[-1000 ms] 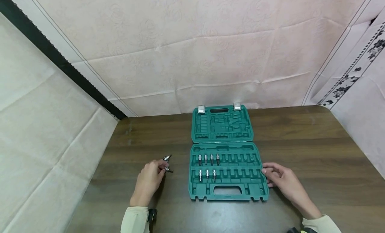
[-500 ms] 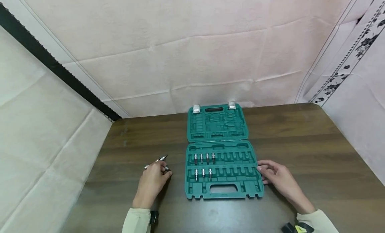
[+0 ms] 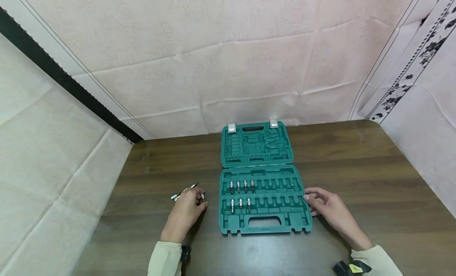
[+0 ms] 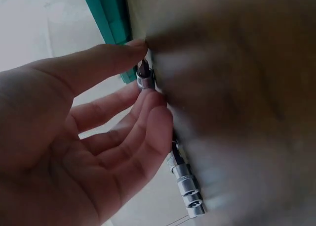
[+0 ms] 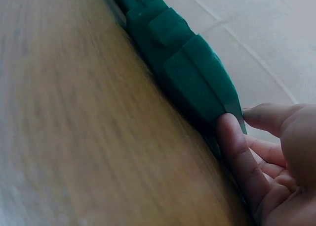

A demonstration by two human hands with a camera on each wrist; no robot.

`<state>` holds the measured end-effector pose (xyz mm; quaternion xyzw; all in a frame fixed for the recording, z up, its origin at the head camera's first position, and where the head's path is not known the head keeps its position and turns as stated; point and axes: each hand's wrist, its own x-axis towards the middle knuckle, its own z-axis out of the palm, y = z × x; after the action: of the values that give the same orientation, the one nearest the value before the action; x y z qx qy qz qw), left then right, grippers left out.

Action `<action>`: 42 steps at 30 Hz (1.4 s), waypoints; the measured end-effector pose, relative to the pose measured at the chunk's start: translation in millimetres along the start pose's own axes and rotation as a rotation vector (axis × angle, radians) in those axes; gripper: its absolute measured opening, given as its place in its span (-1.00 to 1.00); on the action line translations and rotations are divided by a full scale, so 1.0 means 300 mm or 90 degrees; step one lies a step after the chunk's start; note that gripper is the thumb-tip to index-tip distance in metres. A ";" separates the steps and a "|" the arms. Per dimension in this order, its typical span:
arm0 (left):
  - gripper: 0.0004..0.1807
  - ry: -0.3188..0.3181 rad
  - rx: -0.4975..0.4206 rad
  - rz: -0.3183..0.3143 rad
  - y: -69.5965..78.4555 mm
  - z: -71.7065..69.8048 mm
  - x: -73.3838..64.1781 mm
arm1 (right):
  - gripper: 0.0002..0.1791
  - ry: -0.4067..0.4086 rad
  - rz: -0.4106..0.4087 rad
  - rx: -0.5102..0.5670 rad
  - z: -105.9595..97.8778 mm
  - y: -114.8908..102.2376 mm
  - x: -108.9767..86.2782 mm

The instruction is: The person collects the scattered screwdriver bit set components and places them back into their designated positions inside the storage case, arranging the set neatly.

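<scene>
In the head view, an open green socket case (image 3: 265,225) lies on the table with two short rows of bit sockets (image 3: 246,186) in its left part. Left of it, my left hand (image 3: 186,216) pinches one small bit socket (image 4: 145,80) between thumb and fingertips, low over the tabletop. More bit sockets (image 4: 185,184) lie in a line beside those fingers; the hand partly hides them. At the case's right side, my right hand (image 3: 329,208) holds the edge, with a thumb and finger against the green wall (image 5: 202,80) in the right wrist view.
The case lid (image 3: 256,145), with two metal latches (image 3: 273,123), leans back near the far table edge. Pale patterned cloth (image 3: 221,70) hangs behind the brown table (image 3: 156,165) and at both sides. A dark strap with a yellow patch (image 3: 355,268) is at the right wrist.
My left hand has shifted slightly right and separated one bit socket from the others, which now show left of its fingers. My right hand stays on the case edge. The head view has shifted slightly.
</scene>
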<state>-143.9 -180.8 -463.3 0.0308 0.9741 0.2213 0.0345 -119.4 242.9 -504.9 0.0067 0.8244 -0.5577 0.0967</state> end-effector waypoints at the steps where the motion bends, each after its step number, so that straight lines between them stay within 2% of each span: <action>1: -0.66 -0.006 0.001 0.002 0.002 -0.001 0.002 | -0.52 0.000 0.001 0.003 0.001 0.000 0.000; 9: -0.67 -0.042 0.003 0.003 0.009 -0.006 0.008 | -0.51 -0.003 -0.001 0.012 0.006 0.000 0.004; 17: -0.75 -0.061 0.008 0.015 0.006 -0.014 0.010 | -0.52 -0.006 -0.006 0.012 0.011 0.002 0.006; 20: -0.87 -0.040 0.009 0.032 0.012 -0.013 0.006 | -0.52 -0.007 -0.005 0.012 0.011 0.001 0.003; 22: -0.88 -0.014 0.004 0.048 0.022 -0.013 0.001 | -0.52 -0.006 -0.004 0.012 0.010 0.001 0.002; 26: -0.81 0.040 -0.004 0.087 0.054 -0.017 -0.012 | -0.53 0.000 -0.007 0.010 0.005 -0.001 0.000; 29: -0.73 0.063 -0.001 0.109 0.081 -0.022 -0.017 | -0.53 0.003 -0.010 0.005 0.002 -0.002 -0.001; 38: -0.63 0.084 0.016 0.172 0.139 -0.017 -0.023 | -0.55 0.005 -0.015 -0.003 0.001 -0.003 -0.002; 42: -0.60 0.070 0.011 0.181 0.158 -0.006 -0.026 | -0.55 0.006 -0.015 -0.004 0.001 -0.002 -0.004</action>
<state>-134.2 -139.5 -440.8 0.1567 0.9621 0.2172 -0.0511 -118.2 242.5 -504.2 -0.0008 0.8265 -0.5563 0.0863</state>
